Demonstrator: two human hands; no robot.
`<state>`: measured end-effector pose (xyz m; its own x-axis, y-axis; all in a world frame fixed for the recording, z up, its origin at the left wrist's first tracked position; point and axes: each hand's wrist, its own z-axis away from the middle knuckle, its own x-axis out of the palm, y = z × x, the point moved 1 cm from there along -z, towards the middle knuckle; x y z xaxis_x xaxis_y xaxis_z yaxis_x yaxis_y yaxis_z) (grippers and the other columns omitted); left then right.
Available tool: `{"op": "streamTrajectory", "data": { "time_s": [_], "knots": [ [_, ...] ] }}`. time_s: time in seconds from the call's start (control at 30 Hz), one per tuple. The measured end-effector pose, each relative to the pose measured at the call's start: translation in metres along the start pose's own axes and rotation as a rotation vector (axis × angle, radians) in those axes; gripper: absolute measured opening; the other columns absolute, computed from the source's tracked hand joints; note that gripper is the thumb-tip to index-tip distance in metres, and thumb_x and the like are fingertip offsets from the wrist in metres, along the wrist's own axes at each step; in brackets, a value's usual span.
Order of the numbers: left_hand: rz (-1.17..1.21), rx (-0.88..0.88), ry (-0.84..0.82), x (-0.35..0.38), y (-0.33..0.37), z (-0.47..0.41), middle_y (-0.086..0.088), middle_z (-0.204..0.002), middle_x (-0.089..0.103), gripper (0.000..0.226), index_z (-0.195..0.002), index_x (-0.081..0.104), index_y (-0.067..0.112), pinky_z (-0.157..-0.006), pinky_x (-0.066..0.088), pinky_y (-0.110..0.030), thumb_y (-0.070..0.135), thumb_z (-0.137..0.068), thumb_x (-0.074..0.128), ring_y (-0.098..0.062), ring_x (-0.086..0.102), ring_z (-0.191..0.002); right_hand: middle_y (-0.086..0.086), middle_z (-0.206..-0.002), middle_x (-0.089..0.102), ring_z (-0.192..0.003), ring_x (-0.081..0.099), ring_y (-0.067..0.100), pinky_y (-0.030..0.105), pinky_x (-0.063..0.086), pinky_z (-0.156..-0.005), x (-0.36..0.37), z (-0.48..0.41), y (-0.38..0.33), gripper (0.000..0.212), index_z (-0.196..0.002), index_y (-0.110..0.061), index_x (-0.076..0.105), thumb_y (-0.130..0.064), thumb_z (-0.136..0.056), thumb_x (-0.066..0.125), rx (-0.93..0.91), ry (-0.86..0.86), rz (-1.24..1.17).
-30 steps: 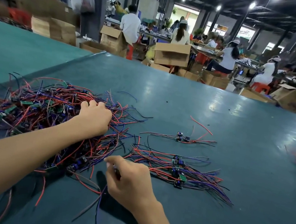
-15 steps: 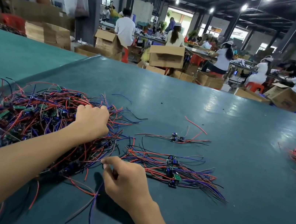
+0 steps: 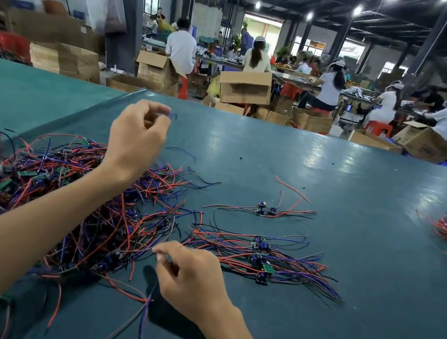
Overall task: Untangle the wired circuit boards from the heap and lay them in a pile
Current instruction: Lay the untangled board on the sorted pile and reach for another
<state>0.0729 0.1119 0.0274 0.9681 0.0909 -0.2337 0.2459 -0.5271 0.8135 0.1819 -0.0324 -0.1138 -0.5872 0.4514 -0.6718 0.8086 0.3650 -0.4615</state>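
Left hand [image 3: 136, 138] hovers above the tangled red, blue and black wire heap with green boards [image 3: 65, 197], fingertips pinching a thin blue wire [image 3: 172, 116]. Right hand [image 3: 190, 281] pinches loose purple wire strands [image 3: 146, 312]. The laid-out board pile [image 3: 261, 256] lies right of its fingers.

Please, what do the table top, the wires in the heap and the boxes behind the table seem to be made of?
Table top: a smooth teal sheet, perhaps vinyl or rubber; it gives soft reflections of the ceiling lamps.
Wires: thin leads in red, blue and black insulation, probably plastic; they bend in loose loops.
Boxes: matte brown cardboard, with folded flaps.
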Motion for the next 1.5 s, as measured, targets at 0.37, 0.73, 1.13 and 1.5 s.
{"op": "streamTrajectory", "data": {
  "time_s": [0.37,0.73,1.13,1.5],
  "knots": [
    [0.776,-0.543,-0.459,0.036,0.009,0.046,-0.001,-0.092,0.070,0.030,-0.109,0.072,0.008,-0.044,0.027,-0.017,0.006,-0.096,0.046,-0.005,0.045,-0.051,-0.012,-0.062,0.057,-0.053,0.049,0.014,0.037,0.046,-0.054,-0.012,-0.023,0.003,0.024,-0.109,-0.029,0.071,-0.041,-0.092,0.059,0.299,0.423,-0.547],
    [0.831,-0.622,-0.627,0.056,-0.046,0.072,-0.003,-0.089,0.072,0.027,-0.114,0.070,0.004,-0.037,0.031,-0.014,0.015,-0.090,0.067,-0.009,0.066,-0.067,-0.017,-0.047,0.053,-0.045,0.044,-0.001,0.009,0.035,-0.052,-0.043,-0.067,0.043,0.026,-0.074,-0.023,0.080,-0.024,-0.098,0.067,0.466,0.441,-0.632],
    [0.771,-0.576,-0.964,0.055,-0.057,0.095,-0.008,-0.070,0.065,0.030,-0.108,0.072,0.002,-0.027,0.026,-0.011,0.027,-0.092,0.069,-0.003,0.040,-0.034,-0.002,-0.049,0.035,-0.037,0.024,0.011,0.017,0.017,-0.039,-0.062,-0.042,0.058,0.026,-0.088,-0.009,0.080,-0.034,-0.087,0.075,0.688,0.411,-0.992],
    [0.949,-0.527,-1.490,0.028,-0.049,0.101,-0.012,-0.099,0.076,0.034,-0.121,0.069,0.009,-0.058,0.062,-0.029,0.029,-0.093,0.069,-0.020,0.077,-0.081,-0.001,-0.047,0.030,-0.036,0.021,0.011,0.018,0.014,-0.039,-0.059,-0.040,0.055,0.033,-0.082,-0.007,0.078,-0.040,-0.082,0.075,0.651,0.234,-1.150]
  ]
}}
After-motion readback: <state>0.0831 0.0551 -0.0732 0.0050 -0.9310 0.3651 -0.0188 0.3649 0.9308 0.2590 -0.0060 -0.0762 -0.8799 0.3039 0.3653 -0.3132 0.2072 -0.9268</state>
